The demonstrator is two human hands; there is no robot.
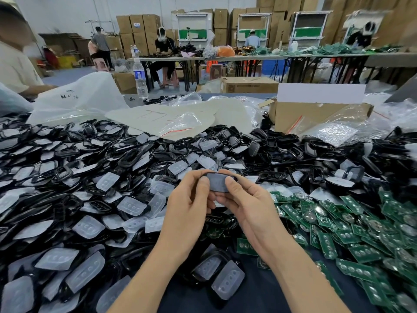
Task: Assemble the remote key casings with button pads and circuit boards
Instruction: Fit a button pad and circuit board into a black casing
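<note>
Where the tabletop [259, 290] spreads out to the left of the hands, a deep heap of black casings [130, 157] lies mixed with translucent button pads [132, 205], piled over one another at all angles. Beyond that heap, farther from the hands, are white plastic bags [79, 98] and a clear water bottle [140, 80] standing upright.

The left hand [191, 199] is raised above the pile, with its thumb [204, 184] pressed on the left end of one held casing [217, 182] and its fingers curled behind it. That casing sits between the two hands, tilted towards the camera, with a grey pad face filling its black frame. The right hand [246, 199] grips the other end in the same way, thumb [231, 184] on the front and fingers underneath.

Below the hands, between the forearms, a few casings with pads in them [214, 272] rest on the dark tabletop.

To the right of the hands lies a spread of green circuit boards [349, 233] with round silver contacts, overlapping one another. Beyond them, past more black casings, stands an open cardboard box [316, 114] among clear plastic bags.
</note>
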